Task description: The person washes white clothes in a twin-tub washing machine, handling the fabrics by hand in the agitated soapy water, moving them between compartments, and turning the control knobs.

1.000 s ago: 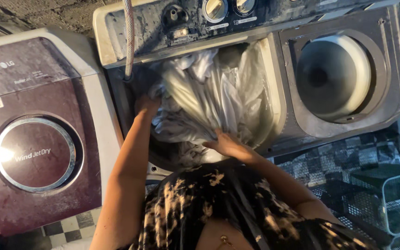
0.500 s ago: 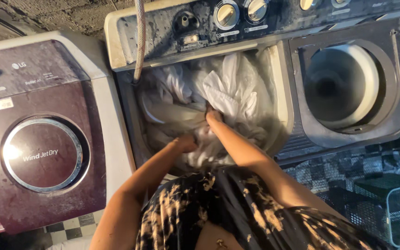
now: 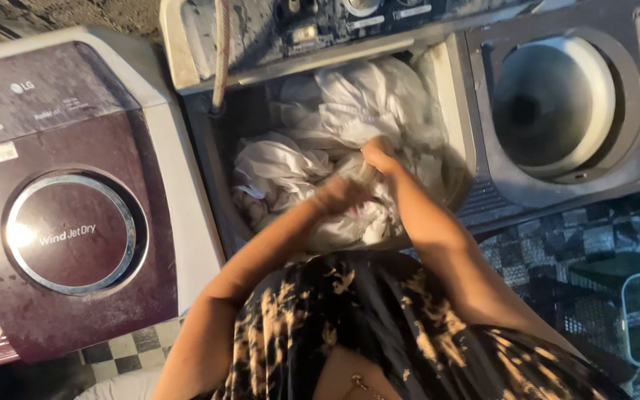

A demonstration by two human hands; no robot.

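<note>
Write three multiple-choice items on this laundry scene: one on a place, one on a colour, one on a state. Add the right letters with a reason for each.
1. Where are both hands?
A. In the wash tub, on the white laundry
B. In the spin tub
C. On the machine at the left

2. What colour is the top of the closed washing machine at the left?
A. Green
B. Dark maroon
C. Yellow

3. How does the spin tub stand?
A. Packed with cloth
B. Shut under a lid
C. Open, with no cloth showing in it

Answers
1. A: the left hand and the right hand are both sunk into the wet white cloth in the wash tub.
2. B: its lid is dark maroon with a silver ring.
3. C: its pale inner wall shows bare.
</note>
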